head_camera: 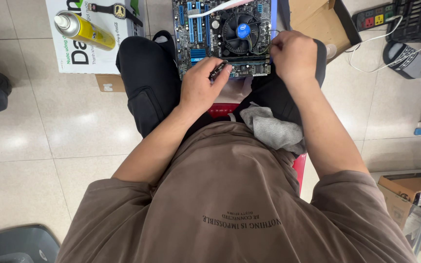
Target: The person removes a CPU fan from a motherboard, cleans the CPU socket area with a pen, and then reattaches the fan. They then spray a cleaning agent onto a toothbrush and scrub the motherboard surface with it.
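While I am sitting on the red stool (300, 168) with the motherboard (205, 46) resting across my knees, I am pinching a small dark part (218, 69) between the thumb and fingers of my left hand (201, 85), right at the board's near edge. My right hand (293, 54) is curled closed at the board's right corner, beside the round cooler fan (241, 32); I cannot tell what its fingers are gripping, though thin wires are running up to them. To do this well, I judge that I am needing to keep the board level on both legs, hold the dark part by its edges and line it up squarely before pressing, since a tilted push could bend something. My right hand should be steadying the corner, not tugging those wires. A grey cloth (274, 129) is lying in my lap, near enough to wipe with. A yellow spray can (85, 30) and a wristwatch (118, 9) are lying on a white box (81, 61) to my left, well apart from the board, and a brown carton (317, 19) is sitting just beyond my right knee.
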